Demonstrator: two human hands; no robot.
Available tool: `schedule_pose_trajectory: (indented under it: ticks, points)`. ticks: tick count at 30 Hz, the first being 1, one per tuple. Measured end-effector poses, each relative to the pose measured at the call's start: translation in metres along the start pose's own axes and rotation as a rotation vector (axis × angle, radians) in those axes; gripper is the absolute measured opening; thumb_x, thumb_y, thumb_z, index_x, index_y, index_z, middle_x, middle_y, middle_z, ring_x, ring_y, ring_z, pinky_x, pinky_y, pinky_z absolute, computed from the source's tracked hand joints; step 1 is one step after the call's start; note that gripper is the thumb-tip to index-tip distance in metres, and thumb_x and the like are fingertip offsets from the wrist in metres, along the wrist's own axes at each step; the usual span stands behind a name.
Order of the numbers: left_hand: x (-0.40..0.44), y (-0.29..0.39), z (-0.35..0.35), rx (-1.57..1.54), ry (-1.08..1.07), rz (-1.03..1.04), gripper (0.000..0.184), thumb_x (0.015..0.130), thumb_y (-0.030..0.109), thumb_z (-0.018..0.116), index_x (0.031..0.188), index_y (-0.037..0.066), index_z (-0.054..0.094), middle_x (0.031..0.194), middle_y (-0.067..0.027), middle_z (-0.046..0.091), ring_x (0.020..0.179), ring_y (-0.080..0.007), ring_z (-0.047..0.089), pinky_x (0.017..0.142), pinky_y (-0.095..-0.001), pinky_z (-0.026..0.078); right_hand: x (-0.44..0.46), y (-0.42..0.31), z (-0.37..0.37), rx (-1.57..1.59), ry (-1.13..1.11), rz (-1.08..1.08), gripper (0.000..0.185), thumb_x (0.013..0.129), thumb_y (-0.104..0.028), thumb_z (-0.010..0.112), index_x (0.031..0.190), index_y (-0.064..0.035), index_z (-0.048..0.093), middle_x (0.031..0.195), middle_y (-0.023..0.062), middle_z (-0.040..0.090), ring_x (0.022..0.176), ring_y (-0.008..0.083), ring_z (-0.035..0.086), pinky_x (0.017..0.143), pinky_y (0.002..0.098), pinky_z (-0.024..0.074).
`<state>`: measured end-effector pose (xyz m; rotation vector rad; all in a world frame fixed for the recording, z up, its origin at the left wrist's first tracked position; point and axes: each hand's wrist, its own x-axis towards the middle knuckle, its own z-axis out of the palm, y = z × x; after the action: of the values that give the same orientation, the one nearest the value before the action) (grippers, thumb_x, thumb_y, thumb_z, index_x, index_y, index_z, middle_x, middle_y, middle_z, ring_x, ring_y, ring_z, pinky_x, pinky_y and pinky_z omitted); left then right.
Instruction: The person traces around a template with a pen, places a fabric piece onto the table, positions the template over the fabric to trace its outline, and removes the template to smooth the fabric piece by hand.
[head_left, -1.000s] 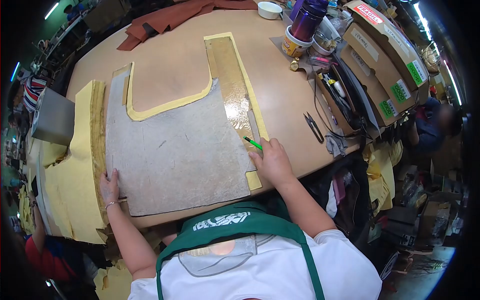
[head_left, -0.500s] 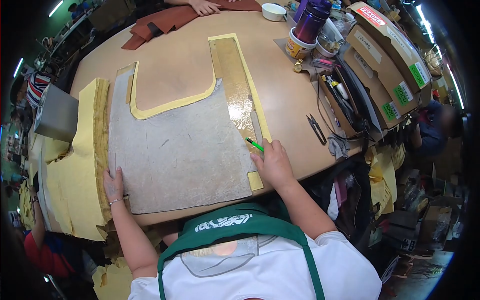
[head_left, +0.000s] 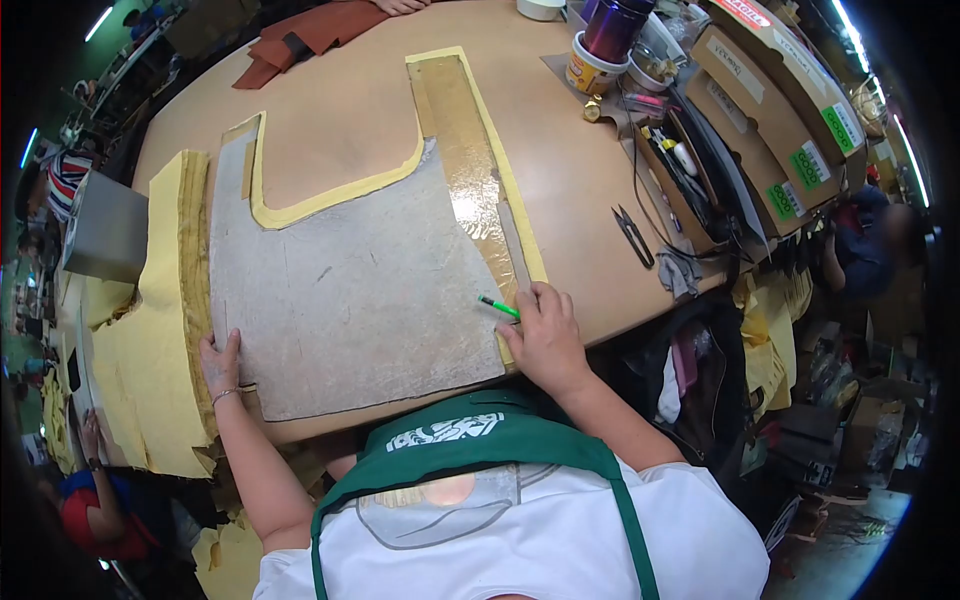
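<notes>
A worn grey template [head_left: 340, 300] with a deep U-shaped cutout lies flat on the table in front of me. Yellow sheet material [head_left: 330, 207] borders its cutout and right side. Along its right arm runs a shiny brown tape strip [head_left: 470, 170]. My left hand [head_left: 220, 365] rests at the template's left edge, thumb apart from the fingers. At the lower right edge, my right hand [head_left: 548, 338] grips a green pencil [head_left: 499, 307] whose dark-banded end points up and left. Part of the pencil is hidden by the fingers.
A thick stack of yellow sheets [head_left: 150, 330] stands left, beside a grey metal block [head_left: 110, 225]. To the right lie thread snips [head_left: 633, 238], a rag [head_left: 680, 270], a tool box [head_left: 680, 180] and cardboard boxes [head_left: 760, 120]. Brown-red material [head_left: 305, 40] and another person's hand [head_left: 403, 5] are at the far side.
My right hand with the pencil has shifted slightly down, and the pencil's end now lies over the grey template's edge. My left hand stays at the left edge. The view has shifted slightly.
</notes>
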<state>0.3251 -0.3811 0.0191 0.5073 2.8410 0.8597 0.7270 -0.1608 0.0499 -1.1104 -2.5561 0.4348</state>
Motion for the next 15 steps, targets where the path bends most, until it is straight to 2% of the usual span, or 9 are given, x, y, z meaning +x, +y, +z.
schedule_pose_trajectory:
  ticks: [6,15]
  points:
    - [0.012,-0.014,0.003,0.015,-0.018,-0.024,0.059,0.067,0.034,0.07,0.103,-0.005,0.048,0.093,-0.0187,0.058,0.082,-0.0241,0.056,0.073,-0.0322,0.044,-0.013,0.002,0.003,-0.022,0.021,-0.076,0.046,0.065,-0.016,0.065,0.102,0.006,0.051,0.112,0.0262,0.041,0.093,0.0352,0.043,0.083,0.0381,0.0387]
    - [0.007,-0.008,0.001,-0.016,-0.017,-0.031,0.056,0.066,0.034,0.071,0.1,-0.005,0.048,0.087,-0.0163,0.059,0.077,-0.0216,0.056,0.07,-0.0314,0.045,-0.012,0.005,0.006,-0.006,0.024,-0.072,0.047,0.062,-0.014,0.064,0.103,0.0064,0.051,0.113,0.0261,0.04,0.095,0.036,0.042,0.084,0.0386,0.0377]
